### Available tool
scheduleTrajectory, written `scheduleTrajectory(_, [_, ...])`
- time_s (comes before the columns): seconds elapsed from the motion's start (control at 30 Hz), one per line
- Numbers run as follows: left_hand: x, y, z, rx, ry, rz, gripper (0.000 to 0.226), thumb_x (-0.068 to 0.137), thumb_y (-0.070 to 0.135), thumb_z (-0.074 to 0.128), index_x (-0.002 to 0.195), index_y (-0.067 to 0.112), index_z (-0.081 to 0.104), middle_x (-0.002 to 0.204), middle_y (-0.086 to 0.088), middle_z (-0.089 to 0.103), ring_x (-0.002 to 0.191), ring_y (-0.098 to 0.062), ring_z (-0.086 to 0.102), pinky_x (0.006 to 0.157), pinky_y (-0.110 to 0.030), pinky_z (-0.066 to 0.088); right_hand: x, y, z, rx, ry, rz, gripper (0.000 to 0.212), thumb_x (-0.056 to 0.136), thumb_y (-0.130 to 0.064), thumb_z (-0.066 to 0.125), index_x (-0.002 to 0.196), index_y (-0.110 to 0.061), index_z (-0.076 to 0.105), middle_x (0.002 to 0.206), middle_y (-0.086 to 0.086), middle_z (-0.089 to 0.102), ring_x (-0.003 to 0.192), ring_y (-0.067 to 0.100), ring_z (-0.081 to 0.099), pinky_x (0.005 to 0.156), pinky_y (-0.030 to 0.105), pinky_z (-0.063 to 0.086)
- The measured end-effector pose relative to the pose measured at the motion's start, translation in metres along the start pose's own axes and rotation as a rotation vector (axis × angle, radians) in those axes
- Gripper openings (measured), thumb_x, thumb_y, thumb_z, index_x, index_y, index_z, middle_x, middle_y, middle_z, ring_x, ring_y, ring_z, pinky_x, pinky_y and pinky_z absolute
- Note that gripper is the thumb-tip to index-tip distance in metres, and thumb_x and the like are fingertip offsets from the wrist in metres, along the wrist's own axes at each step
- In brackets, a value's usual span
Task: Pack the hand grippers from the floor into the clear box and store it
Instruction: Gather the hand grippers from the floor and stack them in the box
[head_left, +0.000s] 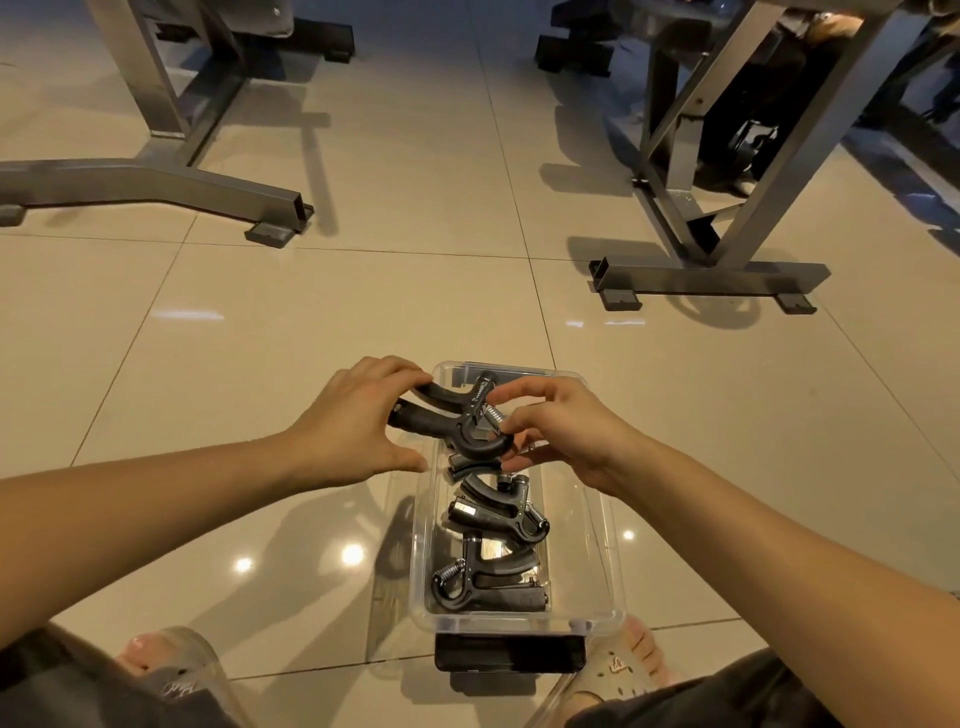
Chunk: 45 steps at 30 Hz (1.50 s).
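Clear box (605, 525) sits on the floor (234, 374) holding packed grippers (493, 519), and over its far end a crosswise gripper (457, 423), left hand (358, 421) curled on its handles, right hand (563, 426) pinching its spring end, could catch the rim and tip out.
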<state>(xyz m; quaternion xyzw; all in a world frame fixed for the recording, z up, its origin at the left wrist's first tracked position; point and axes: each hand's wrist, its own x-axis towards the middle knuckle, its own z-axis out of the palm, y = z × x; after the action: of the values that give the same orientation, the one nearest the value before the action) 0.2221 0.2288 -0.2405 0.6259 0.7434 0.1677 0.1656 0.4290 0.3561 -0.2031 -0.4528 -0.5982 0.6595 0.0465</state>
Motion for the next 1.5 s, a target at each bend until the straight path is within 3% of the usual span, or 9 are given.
scheduleTrajectory(0.17, [0.006, -0.013, -0.005, 0.18, -0.037, 0.06, 0.087, 0.071, 0.059, 0.081, 0.146, 0.03, 0.048, 0.147, 0.009, 0.049, 0.137, -0.015, 0.039, 0.111, -0.039, 0.03, 0.002, 0.001, -0.013, -0.177, -0.039, -0.085, 0.033, 0.09, 0.008, 0.059, 0.113, -0.013, 0.07, 0.092, 0.019, 0.07, 0.078, 0.028, 0.067, 0.071, 0.044, 0.064])
scheduleTrajectory(0.3, [0.008, -0.007, -0.008, 0.217, -0.089, 0.103, 0.075, 0.067, 0.069, 0.075, 0.13, 0.031, 0.059, 0.12, 0.014, 0.057, 0.108, -0.011, 0.049, 0.093, -0.031, 0.039, 0.003, 0.0, -0.018, -0.307, -0.07, -0.125, 0.039, 0.092, 0.009, 0.056, 0.12, -0.015, 0.067, 0.091, 0.011, 0.071, 0.073, 0.02, 0.071, 0.066, 0.035, 0.061])
scheduleTrajectory(0.37, [0.007, -0.003, -0.007, 0.187, -0.084, 0.125, 0.069, 0.065, 0.069, 0.073, 0.121, 0.029, 0.062, 0.107, 0.015, 0.054, 0.097, -0.01, 0.047, 0.082, -0.029, 0.043, 0.008, 0.005, -0.018, -0.464, -0.042, -0.172, 0.041, 0.093, 0.005, 0.055, 0.125, -0.018, 0.065, 0.096, 0.011, 0.071, 0.083, 0.023, 0.071, 0.073, 0.042, 0.062])
scheduleTrajectory(0.47, [0.006, 0.003, -0.005, 0.124, -0.076, 0.138, 0.063, 0.064, 0.067, 0.075, 0.112, 0.028, 0.063, 0.1, 0.014, 0.053, 0.092, -0.009, 0.045, 0.076, -0.027, 0.044, 0.011, 0.01, -0.015, -0.915, 0.047, -0.338, 0.044, 0.093, -0.028, 0.064, 0.137, -0.024, 0.058, 0.117, 0.004, 0.064, 0.103, 0.021, 0.064, 0.09, 0.046, 0.056])
scheduleTrajectory(0.6, [0.009, 0.006, 0.001, 0.097, -0.061, 0.142, 0.063, 0.063, 0.064, 0.078, 0.112, 0.027, 0.065, 0.099, 0.013, 0.053, 0.093, -0.01, 0.045, 0.075, -0.026, 0.042, 0.005, 0.016, -0.007, -1.321, 0.121, -0.569, 0.083, 0.076, -0.067, 0.07, 0.145, -0.028, 0.043, 0.155, 0.004, 0.03, 0.139, 0.024, 0.037, 0.11, 0.045, 0.041])
scheduleTrajectory(0.8, [0.012, 0.013, 0.005, 0.066, -0.085, 0.179, 0.064, 0.063, 0.061, 0.081, 0.115, 0.027, 0.065, 0.101, 0.019, 0.047, 0.096, -0.008, 0.041, 0.075, -0.024, 0.037, 0.01, 0.032, 0.001, -1.211, 0.053, -0.564, 0.071, 0.079, -0.052, 0.077, 0.142, -0.032, 0.051, 0.159, 0.003, 0.023, 0.143, 0.024, 0.03, 0.111, 0.045, 0.041])
scheduleTrajectory(0.97, [0.011, 0.015, 0.015, 0.054, -0.17, 0.113, 0.082, 0.072, 0.059, 0.081, 0.141, 0.026, 0.052, 0.126, 0.01, 0.051, 0.117, -0.012, 0.046, 0.098, -0.032, 0.045, 0.021, 0.045, 0.001, -1.132, 0.059, -0.434, 0.069, 0.077, -0.043, 0.081, 0.138, -0.024, 0.054, 0.152, 0.003, 0.032, 0.138, 0.023, 0.033, 0.109, 0.043, 0.042])
scheduleTrajectory(1.13, [0.008, -0.004, 0.034, 0.229, -0.337, 0.016, 0.123, 0.067, 0.08, 0.07, 0.159, 0.014, 0.022, 0.163, -0.005, 0.029, 0.147, -0.023, 0.029, 0.119, -0.035, 0.027, 0.036, 0.085, -0.011, -1.172, 0.091, -0.265, 0.073, 0.073, -0.038, 0.084, 0.137, -0.019, 0.054, 0.149, 0.003, 0.034, 0.134, 0.025, 0.037, 0.107, 0.04, 0.044])
scheduleTrajectory(1.5, [0.004, -0.028, 0.067, 0.326, -0.381, 0.083, 0.132, 0.065, 0.087, 0.062, 0.163, 0.02, 0.005, 0.17, -0.002, -0.002, 0.156, -0.021, 0.004, 0.125, -0.039, 0.006, 0.098, 0.176, 0.004, -1.135, 0.134, -0.007, 0.066, 0.071, -0.02, 0.084, 0.13, -0.016, 0.055, 0.145, 0.005, 0.033, 0.124, 0.028, 0.046, 0.099, 0.041, 0.051])
